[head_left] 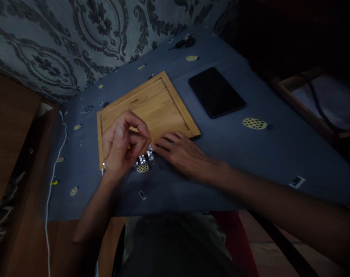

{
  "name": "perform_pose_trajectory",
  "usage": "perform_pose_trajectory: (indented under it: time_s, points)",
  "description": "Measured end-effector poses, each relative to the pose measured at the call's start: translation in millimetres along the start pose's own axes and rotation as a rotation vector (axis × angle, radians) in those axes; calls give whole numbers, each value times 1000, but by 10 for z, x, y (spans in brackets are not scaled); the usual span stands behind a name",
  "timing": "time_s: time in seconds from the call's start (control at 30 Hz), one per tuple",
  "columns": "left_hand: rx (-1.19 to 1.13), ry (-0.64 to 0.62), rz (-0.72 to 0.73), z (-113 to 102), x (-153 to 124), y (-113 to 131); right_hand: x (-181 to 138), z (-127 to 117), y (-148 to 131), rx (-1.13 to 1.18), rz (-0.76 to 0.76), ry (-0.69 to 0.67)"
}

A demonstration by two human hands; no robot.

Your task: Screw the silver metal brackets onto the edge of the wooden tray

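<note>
My left hand (123,144) hovers over the near edge of a wooden tray (160,104), fingers curled in a pinch; what they hold is too small and dim to name. My right hand (180,152) lies low on the blue cloth (250,161) just in front of the tray, fingers stretched toward a few small shiny metal pieces (144,158) that sit between the two hands. The tray's inside looks bare.
A dark tablet (216,92) lies right of the tray. Small yellow dotted discs (254,123) and tiny bits are scattered over the cloth. A white cable (57,161) runs down the left edge. A patterned wall stands behind; a wooden frame (307,111) is at right.
</note>
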State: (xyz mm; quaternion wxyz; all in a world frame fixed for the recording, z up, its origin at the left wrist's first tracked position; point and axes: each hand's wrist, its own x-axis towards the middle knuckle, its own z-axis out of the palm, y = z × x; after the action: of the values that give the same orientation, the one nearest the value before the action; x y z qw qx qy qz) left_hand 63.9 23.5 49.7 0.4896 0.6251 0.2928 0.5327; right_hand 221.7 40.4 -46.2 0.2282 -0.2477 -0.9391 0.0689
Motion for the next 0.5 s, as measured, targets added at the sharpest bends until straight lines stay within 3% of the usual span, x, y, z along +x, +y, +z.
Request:
perform_pose_trajectory:
  time_s: [0.13,0.5]
  points:
    - [-19,-86,53,5,14,-16,-6,-9,6,20,-7,-2]
    - [-18,-74,74,-5,1,8,-18,-20,-3,41,6,14]
